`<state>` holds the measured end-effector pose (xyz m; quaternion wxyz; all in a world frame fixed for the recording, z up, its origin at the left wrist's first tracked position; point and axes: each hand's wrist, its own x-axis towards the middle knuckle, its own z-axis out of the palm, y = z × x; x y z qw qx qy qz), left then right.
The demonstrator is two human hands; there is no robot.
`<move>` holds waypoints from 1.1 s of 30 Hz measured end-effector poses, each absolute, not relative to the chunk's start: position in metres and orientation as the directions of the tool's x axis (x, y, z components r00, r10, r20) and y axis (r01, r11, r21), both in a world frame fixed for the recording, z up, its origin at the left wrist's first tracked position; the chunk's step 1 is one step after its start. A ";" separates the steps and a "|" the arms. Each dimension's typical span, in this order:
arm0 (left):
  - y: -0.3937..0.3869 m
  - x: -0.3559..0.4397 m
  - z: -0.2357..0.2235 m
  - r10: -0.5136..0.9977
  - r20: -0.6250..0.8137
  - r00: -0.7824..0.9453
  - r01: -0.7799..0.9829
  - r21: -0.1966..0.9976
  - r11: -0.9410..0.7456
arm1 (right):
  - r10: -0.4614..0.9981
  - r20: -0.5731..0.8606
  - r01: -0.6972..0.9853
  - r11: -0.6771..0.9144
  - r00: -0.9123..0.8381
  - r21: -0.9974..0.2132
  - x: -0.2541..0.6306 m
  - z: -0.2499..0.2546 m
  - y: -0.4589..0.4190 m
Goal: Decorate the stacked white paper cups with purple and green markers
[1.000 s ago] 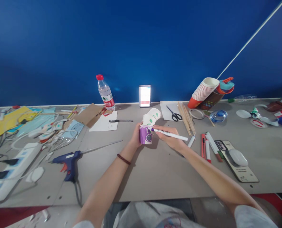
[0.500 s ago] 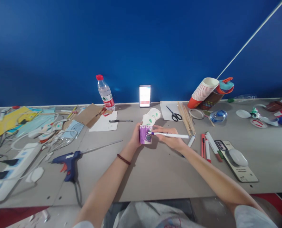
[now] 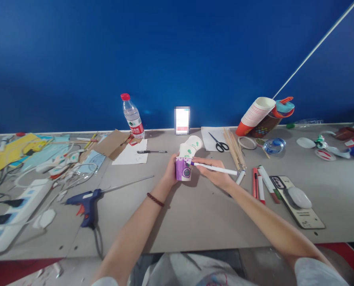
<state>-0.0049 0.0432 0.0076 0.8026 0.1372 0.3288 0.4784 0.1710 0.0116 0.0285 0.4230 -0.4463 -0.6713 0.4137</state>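
A paper cup [image 3: 181, 169], largely coloured purple with a dark round mark on its side, is held upright in my left hand [image 3: 171, 171]. White pieces with green marks [image 3: 190, 147] rise from its top. My right hand [image 3: 214, 172] is closed around a white marker [image 3: 218, 169] with a purple end. That purple tip meets the cup's side just below the white scalloped band near the rim. My left fingers are partly hidden behind the cup.
A blue glue gun [image 3: 86, 202] lies left, near a power strip [image 3: 19, 210] and cables. Behind are a water bottle [image 3: 133, 117], a black pen [image 3: 151, 151] and a phone [image 3: 182, 120]. Scissors [image 3: 219, 143], wooden sticks [image 3: 234, 149], stacked cups [image 3: 256, 115] and markers [image 3: 260, 188] lie right.
The marker's tip has shifted up and slightly right on the cup, toward the scalloped band. My left hand and the cup have stayed nearly still.
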 end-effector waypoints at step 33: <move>0.043 -0.004 0.009 0.850 -0.408 0.333 -0.681 0.519 0.516 | 0.954 0.203 0.225 0.253 -0.220 -0.941 0.171 0.026 0.013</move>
